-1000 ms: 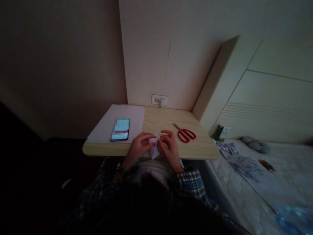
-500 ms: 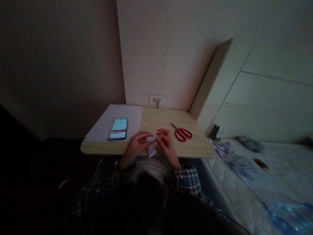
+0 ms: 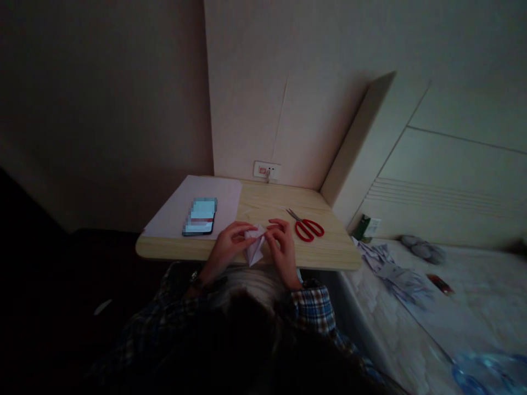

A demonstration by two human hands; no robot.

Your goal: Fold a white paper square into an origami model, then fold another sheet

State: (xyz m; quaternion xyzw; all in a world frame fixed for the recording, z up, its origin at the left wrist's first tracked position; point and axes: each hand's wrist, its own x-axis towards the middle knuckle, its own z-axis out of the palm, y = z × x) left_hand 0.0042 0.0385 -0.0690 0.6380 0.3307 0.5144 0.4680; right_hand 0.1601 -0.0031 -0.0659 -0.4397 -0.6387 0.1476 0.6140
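A small folded piece of white paper (image 3: pixel 254 247) is held over the near edge of a light wooden table (image 3: pixel 329 249). My left hand (image 3: pixel 229 244) pinches its left side with fingers curled. My right hand (image 3: pixel 282 241) pinches its right side, fingers closed on the fold. The paper's pointed lower end hangs toward me between the two hands.
Red-handled scissors (image 3: pixel 307 227) lie just right of my right hand. A phone (image 3: pixel 200 216) rests on a white sheet (image 3: pixel 173 211) at the table's left. A wall socket (image 3: pixel 267 169) sits behind. To the right is a bed with crumpled papers (image 3: pixel 395 271) and a small dark carton (image 3: pixel 364 226).
The hands stay on the folded paper with only slight finger shifts. The camera view has drifted a little.
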